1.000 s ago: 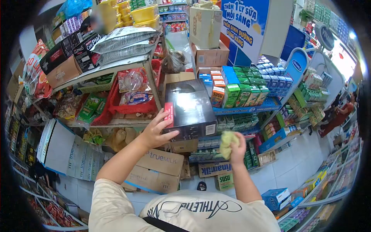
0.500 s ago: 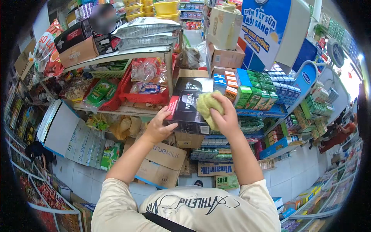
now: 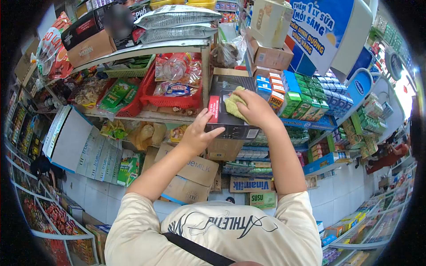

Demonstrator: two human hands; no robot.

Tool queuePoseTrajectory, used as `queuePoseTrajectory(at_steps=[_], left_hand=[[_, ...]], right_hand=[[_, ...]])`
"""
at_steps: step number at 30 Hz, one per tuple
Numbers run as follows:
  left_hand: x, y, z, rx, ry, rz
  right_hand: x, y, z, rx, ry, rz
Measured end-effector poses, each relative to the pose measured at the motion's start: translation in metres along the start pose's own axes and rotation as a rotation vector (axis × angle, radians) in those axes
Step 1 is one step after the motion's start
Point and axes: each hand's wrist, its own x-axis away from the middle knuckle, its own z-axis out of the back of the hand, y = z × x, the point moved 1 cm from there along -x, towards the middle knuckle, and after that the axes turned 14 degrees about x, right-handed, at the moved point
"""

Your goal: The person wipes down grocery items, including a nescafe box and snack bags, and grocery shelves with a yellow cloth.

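A black and red Nescafé box (image 3: 237,131) lies in front of me at the middle of the view. My left hand (image 3: 200,133) rests against its left red end, thumb and fingers apart, steadying it. My right hand (image 3: 256,108) is closed on a yellow-green cloth (image 3: 234,105), which is pressed on the top of the box and hides part of its print.
Left stands a shelf (image 3: 133,116) with a red basket (image 3: 171,101) of packets. Milk cartons (image 3: 306,97) fill the right display beside a blue-and-white sign (image 3: 313,26). Cardboard boxes (image 3: 191,173) sit below. People are at far left (image 3: 44,168) and far right (image 3: 390,157).
The cloth in my right hand has moved up and left across the box, and the box now lies flatter. The view has shifted, so the shelves appear further right.
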Motion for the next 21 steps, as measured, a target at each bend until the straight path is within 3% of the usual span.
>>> queuePoseTrajectory(at_steps=[4,7,9,10,11,13,17,19,21], left_hand=[[0.009,0.020,0.006,0.108,-0.010,0.108],[0.058,0.040,0.030,0.194,-0.190,0.257],[0.143,0.049,0.028,0.220,-0.597,0.600],[0.171,0.068,0.039,0.332,-0.808,1.049],[0.197,0.086,0.050,0.312,-1.045,1.167],[0.394,0.088,-0.011,0.490,-0.334,1.066],[0.360,0.177,0.056,0.355,-0.754,1.768],[0.402,0.154,0.055,0.088,-0.628,1.741],[0.409,0.128,0.046,0.050,-0.539,1.590]], right_hand=[[-0.005,0.003,-0.012,0.122,0.003,-0.013],[-0.007,0.007,-0.014,0.155,0.052,0.009],[-0.004,0.005,-0.015,0.160,0.060,0.004],[-0.004,0.002,-0.010,0.160,0.051,-0.005],[-0.005,0.000,-0.008,0.160,0.043,-0.013],[-0.007,-0.001,-0.007,0.139,0.058,-0.004],[-0.008,-0.003,-0.007,0.118,0.018,-0.024],[-0.006,-0.002,-0.009,0.113,0.006,-0.029],[-0.005,-0.005,-0.005,0.079,0.009,-0.026]])
